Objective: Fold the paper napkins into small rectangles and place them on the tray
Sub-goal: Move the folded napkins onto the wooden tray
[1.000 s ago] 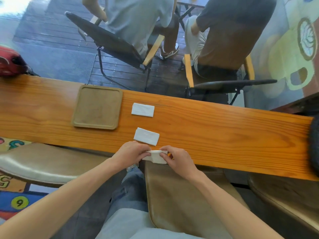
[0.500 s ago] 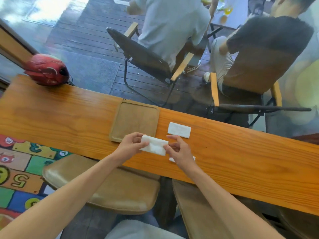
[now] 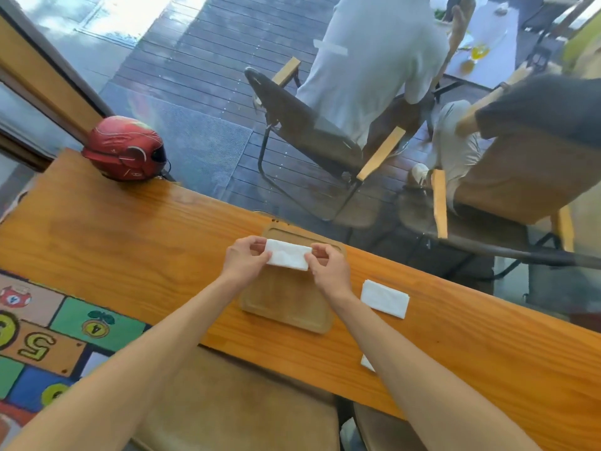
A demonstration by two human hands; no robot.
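Observation:
A folded white napkin (image 3: 287, 254) is held by its two short ends over the far part of the brown tray (image 3: 286, 315). My left hand (image 3: 244, 261) pinches its left end and my right hand (image 3: 328, 270) pinches its right end. I cannot tell whether the napkin touches the tray. A second folded napkin (image 3: 384, 298) lies on the wooden counter to the right of the tray. A third napkin (image 3: 367, 363) shows only a white corner beside my right forearm.
A red helmet (image 3: 125, 148) sits at the counter's (image 3: 113, 242) far left corner. Beyond the glass, two people sit on chairs (image 3: 312, 135). Padded stools (image 3: 234, 405) stand below the counter's near edge, over a coloured number mat (image 3: 48, 340).
Both hands carried the folded napkin from the counter's near edge up and left until it is over the tray. The view swung left, bringing the helmet into sight.

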